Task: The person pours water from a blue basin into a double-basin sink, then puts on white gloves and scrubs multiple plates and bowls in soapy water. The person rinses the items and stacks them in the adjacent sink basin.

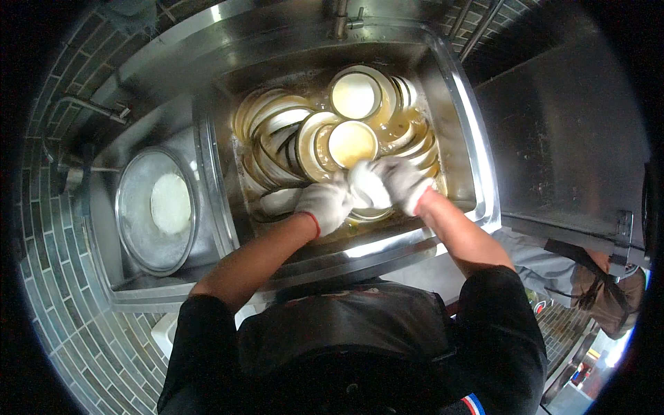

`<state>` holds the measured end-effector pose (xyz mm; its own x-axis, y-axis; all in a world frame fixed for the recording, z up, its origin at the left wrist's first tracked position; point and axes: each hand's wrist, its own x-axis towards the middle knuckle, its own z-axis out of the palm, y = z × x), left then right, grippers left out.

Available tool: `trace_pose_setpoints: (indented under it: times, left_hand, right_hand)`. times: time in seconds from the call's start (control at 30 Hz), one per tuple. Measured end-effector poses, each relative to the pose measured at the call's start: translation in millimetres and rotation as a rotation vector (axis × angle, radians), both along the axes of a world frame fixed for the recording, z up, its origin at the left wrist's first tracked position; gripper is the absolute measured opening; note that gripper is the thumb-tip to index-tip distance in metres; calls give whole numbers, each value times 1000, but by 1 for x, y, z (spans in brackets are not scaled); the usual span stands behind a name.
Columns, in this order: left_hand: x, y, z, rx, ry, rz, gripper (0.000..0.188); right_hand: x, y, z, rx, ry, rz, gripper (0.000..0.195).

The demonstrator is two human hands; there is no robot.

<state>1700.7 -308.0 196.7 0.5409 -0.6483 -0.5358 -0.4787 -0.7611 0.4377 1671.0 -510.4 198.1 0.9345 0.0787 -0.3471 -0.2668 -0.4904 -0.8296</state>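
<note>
Between my two gloved hands is a small white bowl (369, 188), held over the near side of a steel sink (459, 129). My left hand (328, 203), in a white knit glove with a red cuff, grips its left side. On the opposite side, my right hand (407, 182) wraps the bowl in a matching glove, blurred by motion. Murky brownish water fills the basin around stacked dishes. Just beyond my hands sits a round bowl (353, 144), with another round bowl (356, 95) farther back. Fanned plates (272, 116) lean along the left, and more plates (423, 148) lie at right.
In the left basin stands a large round metal bowl (132, 218) with a white round thing (171, 203) inside. A faucet (341, 21) rises at the back, another faucet (104, 109) at far left. Behind my right side is another person (544, 264) in grey clothing.
</note>
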Motion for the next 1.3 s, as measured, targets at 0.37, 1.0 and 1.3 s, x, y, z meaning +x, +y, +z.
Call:
trace_pose_setpoints:
  times: [0.37, 1.0, 1.3]
  left_hand:
    - [47, -54, -94, -743, -256, 808, 67]
    - [66, -33, -37, -549, 669, 1150, 28]
    - [57, -18, -57, -510, 472, 280, 37]
  right_hand:
    - [42, 52, -24, -378, -272, 239, 22]
    - [21, 13, -38, -911, -507, 692, 26]
    - [20, 16, -73, -801, -13, 568, 47]
